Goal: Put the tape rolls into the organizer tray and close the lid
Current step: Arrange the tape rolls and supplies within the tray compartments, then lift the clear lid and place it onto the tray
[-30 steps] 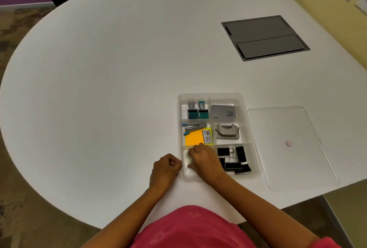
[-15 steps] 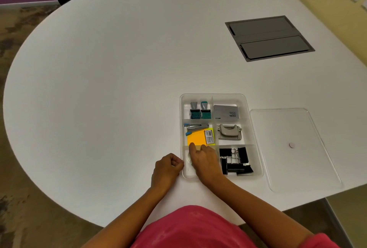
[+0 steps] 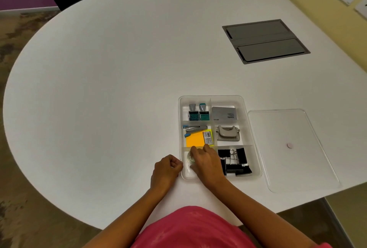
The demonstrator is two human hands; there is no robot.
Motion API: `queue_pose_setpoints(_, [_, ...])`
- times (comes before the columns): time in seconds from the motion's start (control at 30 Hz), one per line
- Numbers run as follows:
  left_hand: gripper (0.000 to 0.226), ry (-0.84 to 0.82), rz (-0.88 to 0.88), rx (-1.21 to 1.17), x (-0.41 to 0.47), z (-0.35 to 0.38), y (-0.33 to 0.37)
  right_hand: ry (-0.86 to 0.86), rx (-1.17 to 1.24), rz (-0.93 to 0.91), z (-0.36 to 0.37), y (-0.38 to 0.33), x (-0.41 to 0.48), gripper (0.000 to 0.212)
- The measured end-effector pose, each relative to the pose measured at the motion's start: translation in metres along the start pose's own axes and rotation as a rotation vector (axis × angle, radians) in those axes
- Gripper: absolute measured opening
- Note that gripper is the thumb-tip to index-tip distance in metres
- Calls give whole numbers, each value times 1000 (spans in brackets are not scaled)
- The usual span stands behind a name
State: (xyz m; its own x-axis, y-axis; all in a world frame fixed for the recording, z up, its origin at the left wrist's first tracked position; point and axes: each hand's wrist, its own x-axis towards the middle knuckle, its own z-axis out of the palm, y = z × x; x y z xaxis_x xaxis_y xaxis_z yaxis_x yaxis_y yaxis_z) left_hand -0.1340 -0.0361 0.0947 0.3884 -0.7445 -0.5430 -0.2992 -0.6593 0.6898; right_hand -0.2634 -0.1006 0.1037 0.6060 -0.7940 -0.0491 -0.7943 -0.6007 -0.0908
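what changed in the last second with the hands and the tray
Very little. The right hand stayed in the near-left compartment of the organizer tray, its fingers shifting slightly over the tape roll; whether it grips the roll cannot be told. The left hand, a loose fist, stayed against the tray's near-left corner. The lid still lies open on the table to the right, and the other contents are unmoved.

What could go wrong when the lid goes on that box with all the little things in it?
The lid lies apart on the table, right of the organizer tray, so closing is not yet done. The right hand covers the tape roll; if the roll sits tilted, the lid may not seat. The binder clips look piled and could also block it.
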Motion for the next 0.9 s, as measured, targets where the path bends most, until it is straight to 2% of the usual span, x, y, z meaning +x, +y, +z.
queue_pose_setpoints(0.1, [7,-2,2,-20,0,1,-1,147,130,-3,-3,6,-11,34])
queue_pose_setpoints(0.2, [9,-6,-4,-47,0,1,-2,266,228,82,-9,20,-25,21])
queue_pose_setpoints(0.37, [7,-11,-6,-81,-1,2,-3,397,314,385,-21,60,-51,13])
queue_pose_setpoints(0.53, [8,-21,-4,-78,-3,3,-2,475,348,735,-14,106,-72,14])
queue_pose_setpoints(0.63, [9,-18,-6,-84,-3,3,-2,393,343,843,-4,128,-82,15])
queue_pose_setpoints(0.73, [9,-12,-4,-93,-4,3,-4,135,421,944,5,145,-90,31])
queue_pose_setpoints(0.8, [10,-6,-3,-98,-4,4,-5,-15,409,942,9,150,-93,40])
queue_pose_setpoints(0.9, [13,7,-2,-109,-4,5,-6,-27,345,905,13,150,-94,24])
